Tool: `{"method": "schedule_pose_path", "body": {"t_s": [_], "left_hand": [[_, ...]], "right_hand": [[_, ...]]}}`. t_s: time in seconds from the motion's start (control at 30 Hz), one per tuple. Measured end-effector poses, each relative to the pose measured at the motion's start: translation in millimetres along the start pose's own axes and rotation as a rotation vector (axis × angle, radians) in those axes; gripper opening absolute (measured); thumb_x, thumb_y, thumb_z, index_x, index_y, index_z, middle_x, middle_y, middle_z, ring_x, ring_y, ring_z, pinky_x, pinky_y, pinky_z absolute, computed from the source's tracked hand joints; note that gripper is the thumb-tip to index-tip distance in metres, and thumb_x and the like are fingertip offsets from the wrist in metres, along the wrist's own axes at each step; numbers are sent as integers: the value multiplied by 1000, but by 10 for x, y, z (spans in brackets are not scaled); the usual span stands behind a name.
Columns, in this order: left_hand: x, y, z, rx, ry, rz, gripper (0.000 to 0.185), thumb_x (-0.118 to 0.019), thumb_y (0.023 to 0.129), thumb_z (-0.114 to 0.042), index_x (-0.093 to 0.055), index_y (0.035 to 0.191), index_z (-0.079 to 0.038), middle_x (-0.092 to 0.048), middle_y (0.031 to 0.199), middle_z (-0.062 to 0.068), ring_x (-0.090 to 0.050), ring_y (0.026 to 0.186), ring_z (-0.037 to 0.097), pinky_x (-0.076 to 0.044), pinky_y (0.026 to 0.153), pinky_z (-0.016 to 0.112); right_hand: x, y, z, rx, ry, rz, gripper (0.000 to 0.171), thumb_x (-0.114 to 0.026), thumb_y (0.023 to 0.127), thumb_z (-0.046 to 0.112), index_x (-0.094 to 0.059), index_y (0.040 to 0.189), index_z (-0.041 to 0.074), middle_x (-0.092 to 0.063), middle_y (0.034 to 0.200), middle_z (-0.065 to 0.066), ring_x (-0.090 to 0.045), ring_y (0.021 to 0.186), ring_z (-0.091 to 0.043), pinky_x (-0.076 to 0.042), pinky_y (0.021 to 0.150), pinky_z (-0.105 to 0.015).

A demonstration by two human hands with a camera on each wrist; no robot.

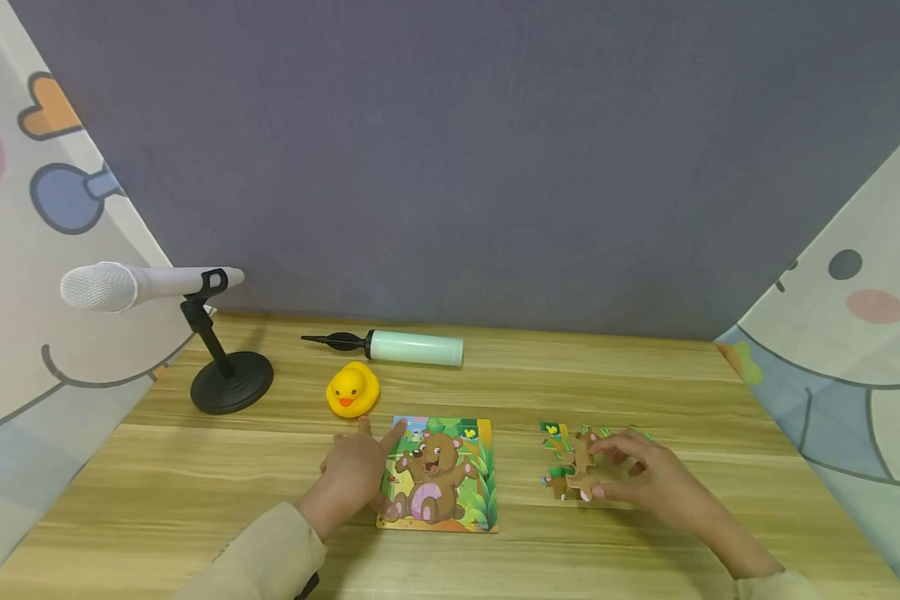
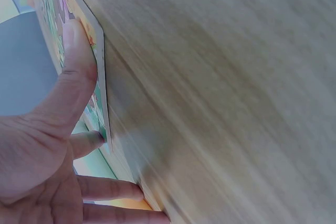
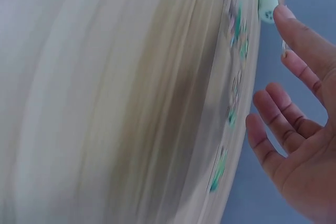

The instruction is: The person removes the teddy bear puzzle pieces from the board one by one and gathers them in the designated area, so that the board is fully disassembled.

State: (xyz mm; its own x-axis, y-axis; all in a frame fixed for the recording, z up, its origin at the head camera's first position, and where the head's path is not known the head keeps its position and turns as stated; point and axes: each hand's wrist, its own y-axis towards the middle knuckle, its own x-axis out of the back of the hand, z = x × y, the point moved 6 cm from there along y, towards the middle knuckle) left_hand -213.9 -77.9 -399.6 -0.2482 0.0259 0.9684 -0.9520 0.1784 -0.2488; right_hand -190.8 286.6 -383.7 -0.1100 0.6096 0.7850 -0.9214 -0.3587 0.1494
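Note:
A square bear jigsaw puzzle lies flat on the wooden table. My left hand rests at its left side with fingers spread; the left wrist view shows the thumb lying on the picture and two fingertips touching the tabletop. To the right, my right hand pinches a brown puzzle piece by its edges, between thumb and index finger, raised over several loose pieces. In the right wrist view that piece is edge-on and thin, and the other fingers are loosely bent.
Behind the puzzle sit a yellow rubber duck and a pale green hand pump. A white microphone on a black stand stands at the left. A grey panel closes off the table's back.

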Motion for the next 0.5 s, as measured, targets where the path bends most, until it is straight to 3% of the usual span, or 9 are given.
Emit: {"method": "schedule_pose_path", "body": {"t_s": [0.2, 0.5], "left_hand": [[2, 5, -3, 7, -1, 8, 123, -93, 48, -46, -41, 157, -21, -44, 150, 32, -57, 116, 59, -61, 62, 56], [8, 0, -11, 6, 10, 11, 123, -94, 49, -46, -41, 157, -21, -44, 150, 33, -58, 115, 60, -62, 62, 55]], "right_hand": [[109, -105, -226, -46, -31, -20, 42, -88, 80, 28, -70, 117, 20, -65, 107, 6, -55, 91, -5, -51, 68, -26], [131, -209, -441, 3, -85, -31, 42, -90, 77, 23, -72, 113, 16, -65, 103, 6, -56, 89, -1, -51, 65, -25]]}}
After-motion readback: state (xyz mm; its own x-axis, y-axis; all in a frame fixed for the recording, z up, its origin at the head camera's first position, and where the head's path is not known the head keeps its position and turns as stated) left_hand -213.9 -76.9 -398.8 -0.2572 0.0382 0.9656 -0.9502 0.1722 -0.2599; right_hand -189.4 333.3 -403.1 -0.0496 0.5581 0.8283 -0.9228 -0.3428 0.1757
